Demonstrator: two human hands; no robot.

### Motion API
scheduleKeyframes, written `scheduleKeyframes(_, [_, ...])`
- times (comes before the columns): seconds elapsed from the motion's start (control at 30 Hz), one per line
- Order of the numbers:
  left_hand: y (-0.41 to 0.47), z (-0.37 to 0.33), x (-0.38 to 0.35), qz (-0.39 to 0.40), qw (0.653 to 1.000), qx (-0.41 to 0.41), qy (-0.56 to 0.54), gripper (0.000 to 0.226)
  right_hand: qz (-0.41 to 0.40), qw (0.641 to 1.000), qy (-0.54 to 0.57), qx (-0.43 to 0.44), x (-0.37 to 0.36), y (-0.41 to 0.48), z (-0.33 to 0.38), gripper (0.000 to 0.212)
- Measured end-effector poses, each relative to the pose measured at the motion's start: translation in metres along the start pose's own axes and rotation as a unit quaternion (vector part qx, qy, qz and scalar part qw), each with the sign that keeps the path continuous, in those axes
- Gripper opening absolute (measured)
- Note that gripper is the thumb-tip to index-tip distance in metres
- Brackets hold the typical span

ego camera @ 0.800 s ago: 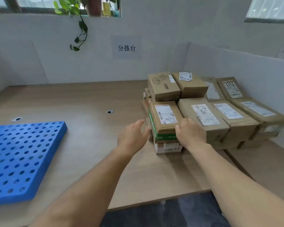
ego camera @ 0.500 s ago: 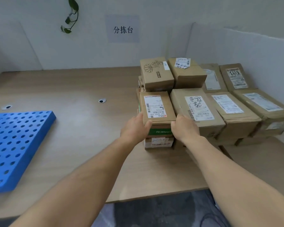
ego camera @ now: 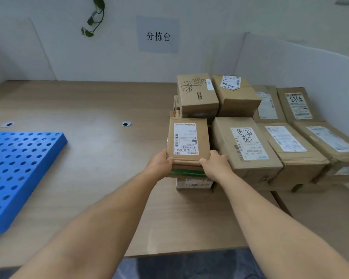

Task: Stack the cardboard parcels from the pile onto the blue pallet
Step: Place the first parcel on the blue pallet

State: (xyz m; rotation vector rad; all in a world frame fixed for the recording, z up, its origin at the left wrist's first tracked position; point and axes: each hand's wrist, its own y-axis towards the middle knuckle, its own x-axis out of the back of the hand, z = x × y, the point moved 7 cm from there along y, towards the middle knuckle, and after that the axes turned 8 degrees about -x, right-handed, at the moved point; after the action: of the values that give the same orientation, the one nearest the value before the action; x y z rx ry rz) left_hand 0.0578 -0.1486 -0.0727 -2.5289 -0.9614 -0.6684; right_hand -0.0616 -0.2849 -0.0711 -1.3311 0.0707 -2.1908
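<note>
Cardboard parcel [ego camera: 187, 140] gripped by left hand [ego camera: 159, 165], right hand [ego camera: 216, 165].

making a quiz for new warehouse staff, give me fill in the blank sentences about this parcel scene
1. The left hand and right hand grip one labelled parcel, resting on a box with a ____ band.
2. The perforated pallet lies on the table to the ____ of the pile.
3. A rear parcel bears a drawn ____.
Missing words: green, left, flower.
</note>
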Motion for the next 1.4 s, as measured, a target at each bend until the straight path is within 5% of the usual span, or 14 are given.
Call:
scheduleKeyframes(0.2, [-0.014,0.011,0.002,0.02,0.997,-0.005,-0.078,0.044,0.078,0.977,0.197,0.015,-0.019,-0.01,0.001,0.04])
scheduleKeyframes(0.43, [-0.044,0.042,0.054,-0.008,0.994,-0.019,-0.11,0.054,0.073,0.968,0.207,0.12,-0.038,-0.048,0.046,0.036])
scheduleKeyframes(0.67, [-0.08,0.083,0.148,-0.069,0.99,-0.046,-0.116,0.058,0.06,0.965,0.18,0.181,-0.081,-0.104,0.12,0.057])
scheduleKeyframes(1.0, [-0.159,0.191,0.319,-0.141,0.984,-0.039,-0.096,0.058,0.083,0.94,0.203,0.261,-0.201,-0.215,0.261,0.041])
scheduleKeyframes(1.4, [-0.224,0.317,0.472,-0.19,0.977,-0.001,-0.095,0.06,0.125,0.931,0.169,0.297,-0.337,-0.307,0.39,0.055])
